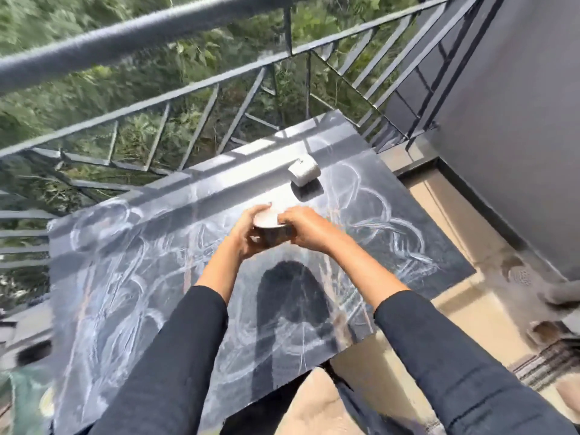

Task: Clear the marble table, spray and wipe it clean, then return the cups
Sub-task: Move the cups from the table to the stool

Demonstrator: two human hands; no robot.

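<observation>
A: In the head view, how far is the person?
B: The marble table (125, 277) shows wipe streaks, so the cleaning seems done. One white cup (303, 171) already stands near its far edge.
A: And the hands?
B: The left hand (243, 235) and the right hand (303, 226) both curl around a dark cup (272, 235) over the table's middle. It is probably the last one to return.

Dark marble table (125, 277), glossy, smeared all over with whitish swirling streaks. Near its far edge, a white cup (303, 174), resting on the surface, blurred. Above the middle of the top, a dark cup (271, 238) with white inside, upright, gripped between left hand (243, 235) and right hand (303, 226).
</observation>
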